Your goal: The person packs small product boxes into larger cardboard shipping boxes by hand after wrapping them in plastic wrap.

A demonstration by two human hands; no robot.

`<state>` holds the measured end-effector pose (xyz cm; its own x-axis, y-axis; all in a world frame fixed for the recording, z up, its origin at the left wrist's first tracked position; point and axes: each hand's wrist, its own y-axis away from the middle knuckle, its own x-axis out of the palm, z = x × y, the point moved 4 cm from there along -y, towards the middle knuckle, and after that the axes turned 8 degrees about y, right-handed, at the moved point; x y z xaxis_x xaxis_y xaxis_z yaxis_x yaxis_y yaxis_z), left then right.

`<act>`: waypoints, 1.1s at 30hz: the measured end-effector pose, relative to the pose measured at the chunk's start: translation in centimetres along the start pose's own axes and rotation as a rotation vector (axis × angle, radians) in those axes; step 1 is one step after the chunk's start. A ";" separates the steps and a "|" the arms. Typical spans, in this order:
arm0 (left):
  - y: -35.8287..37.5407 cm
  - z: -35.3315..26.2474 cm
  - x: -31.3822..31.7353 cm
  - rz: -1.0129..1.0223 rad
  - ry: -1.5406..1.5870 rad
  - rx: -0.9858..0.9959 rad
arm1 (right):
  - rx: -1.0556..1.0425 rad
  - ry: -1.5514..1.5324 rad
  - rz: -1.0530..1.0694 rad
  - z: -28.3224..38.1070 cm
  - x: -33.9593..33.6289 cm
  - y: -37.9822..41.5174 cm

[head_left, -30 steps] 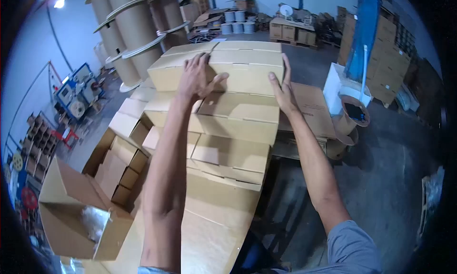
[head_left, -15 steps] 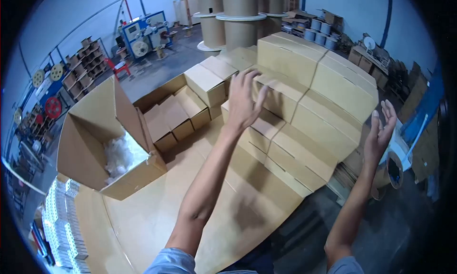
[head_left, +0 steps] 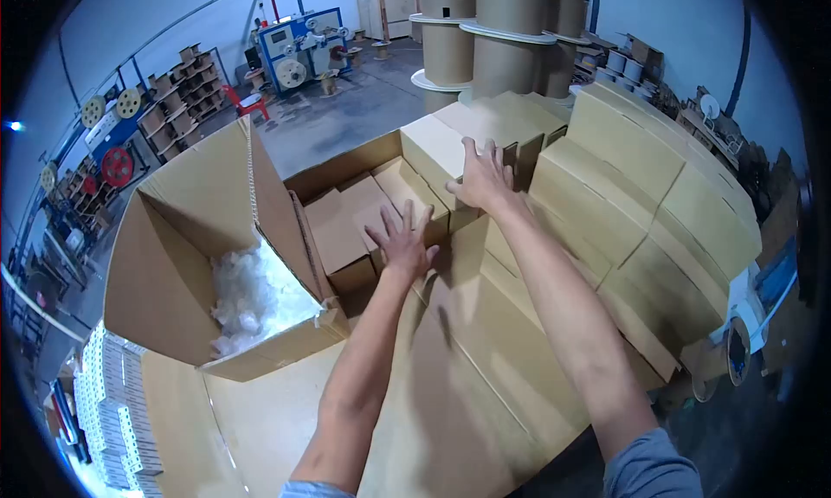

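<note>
My left hand (head_left: pixel 403 245) has its fingers spread over the front ends of low brown cardboard boxes (head_left: pixel 336 225) lying side by side. To its right, my right hand (head_left: pixel 486 178) reaches out with fingers apart and bent, at the edge of a taller cardboard box (head_left: pixel 433 145) in the same row. Stepped stacks of long cardboard boxes (head_left: pixel 619 199) rise beside my right forearm. On the left stands a large open carton (head_left: pixel 173 269) with its flaps up and crumpled clear plastic (head_left: pixel 260 290) inside.
A brown cardboard-topped surface (head_left: pixel 286 420) lies below my forearms. Stacked white perforated pieces (head_left: pixel 108 403) sit at the lower left. Behind the boxes stand large brown spools (head_left: pixel 511 65). A blue machine (head_left: pixel 299 52) and red chair (head_left: pixel 245 102) are farther back.
My left hand has come down from above the stepped stack to the low boxes. My right hand has swung left from beyond the stack to the taller box. The view has turned left.
</note>
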<state>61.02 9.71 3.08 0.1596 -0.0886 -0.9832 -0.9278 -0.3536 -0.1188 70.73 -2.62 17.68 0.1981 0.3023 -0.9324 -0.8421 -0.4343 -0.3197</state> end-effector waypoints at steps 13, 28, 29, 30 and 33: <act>0.7 0.5 -3.0 0.037 0.281 0.086 | 0.054 0.083 -0.099 2.7 1.1 -4.0; 38.0 0.8 -5.5 -0.939 0.890 0.221 | -0.114 -0.419 -0.019 11.3 -6.9 41.0; 40.8 1.5 -6.3 -0.910 0.979 0.168 | -0.178 -0.381 0.073 11.6 -7.5 43.5; 43.0 3.3 -5.7 -0.793 1.182 0.129 | -0.287 -0.382 0.119 11.9 -8.1 45.6; 49.2 8.8 -4.3 -0.489 1.628 -0.062 | -0.491 -0.634 0.210 10.9 -6.0 47.8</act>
<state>11.69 0.87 0.23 0.5968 -0.7463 0.2947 -0.6834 -0.6652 -0.3006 23.84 -15.91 9.80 -0.3828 0.5306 -0.7562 -0.4864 -0.8117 -0.3233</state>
